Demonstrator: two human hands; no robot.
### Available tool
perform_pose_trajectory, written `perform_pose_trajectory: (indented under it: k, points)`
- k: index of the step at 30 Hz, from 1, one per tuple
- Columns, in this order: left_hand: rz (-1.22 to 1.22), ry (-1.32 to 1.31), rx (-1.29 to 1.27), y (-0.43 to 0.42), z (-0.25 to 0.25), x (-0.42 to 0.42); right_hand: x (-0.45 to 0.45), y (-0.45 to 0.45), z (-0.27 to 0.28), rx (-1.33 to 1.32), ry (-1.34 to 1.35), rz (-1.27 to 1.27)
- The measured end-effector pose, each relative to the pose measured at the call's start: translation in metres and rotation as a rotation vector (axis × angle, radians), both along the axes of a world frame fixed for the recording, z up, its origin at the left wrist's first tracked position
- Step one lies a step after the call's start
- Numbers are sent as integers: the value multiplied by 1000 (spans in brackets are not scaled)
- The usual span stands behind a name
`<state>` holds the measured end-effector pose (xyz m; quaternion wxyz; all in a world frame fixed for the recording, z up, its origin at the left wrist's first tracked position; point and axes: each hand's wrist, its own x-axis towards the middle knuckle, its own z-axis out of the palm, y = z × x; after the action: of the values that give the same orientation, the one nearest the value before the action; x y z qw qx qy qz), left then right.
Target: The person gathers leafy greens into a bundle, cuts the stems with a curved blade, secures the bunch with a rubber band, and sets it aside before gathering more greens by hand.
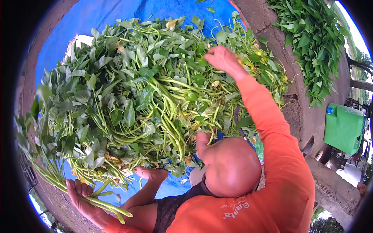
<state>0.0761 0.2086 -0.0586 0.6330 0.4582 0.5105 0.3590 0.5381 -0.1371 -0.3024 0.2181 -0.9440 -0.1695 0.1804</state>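
My left hand point(82, 194) is closed around a small bunch of water spinach point(50, 176), its cut stem ends sticking out to the lower right and its leaves to the upper left. A large heap of leafy water spinach point(143, 93) with long green stems lies in front of me. Over the heap's right side, my right hand point(221, 58) reaches out with curled fingers. Whatever its fingertips hold is too small to make out. Yellowed leaves point(252, 62) lie beside that hand.
The heap rests on a blue tarp point(105, 15). My bare foot point(153, 174) and bent knee point(233, 167) are close to its near edge. At right are a pile of leafy greens point(311, 42), a green jerrycan point(344, 128) and a wooden beam point(330, 190). A dark curved thing point(237, 116) lies near my knee.
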Motion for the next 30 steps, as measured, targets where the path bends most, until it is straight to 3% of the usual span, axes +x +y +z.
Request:
perform_pose_trajectory:
  k: [1,4,5,8,9,12,13,16,19,20,21,24,25,28,30]
  points:
    - [-18,-21,-27,3,0,-4,13,15,-6,-204,262,8]
    - [-52,-58,-47,2,5,-7,22,1,-95,-168,294,-232]
    - [-49,-67,-41,2,5,-8,20,-6,-102,-56,383,-348]
    - [-86,-50,-69,3,10,-21,8,-10,-114,-7,318,-412]
    - [-132,-35,-109,7,15,-29,-4,-8,-69,133,528,-349]
    - [-72,120,-48,-11,26,-6,12,-21,-92,265,767,-386]
    - [-12,190,3,-18,28,2,6,-15,-70,272,790,-422]
    - [-7,101,-32,-15,25,-5,11,-22,-84,244,677,-204]
    - [-93,-117,-47,-3,14,-16,-5,-14,-91,296,602,-462]
    - [-82,-42,-35,-6,17,-17,-11,-12,-85,292,579,-561]
    - [-71,31,-22,-16,26,-6,-12,-10,-78,276,634,-570]
    - [-76,94,-2,-23,32,1,-4,-37,-88,760,1141,-422]
    - [-78,88,1,-22,31,-1,0,-40,-94,693,1151,-458]
    - [-94,67,-24,-16,30,-7,-23,-44,-73,913,1189,-374]
    - [-93,6,-39,-10,24,-10,-38,-18,-78,818,972,-297]
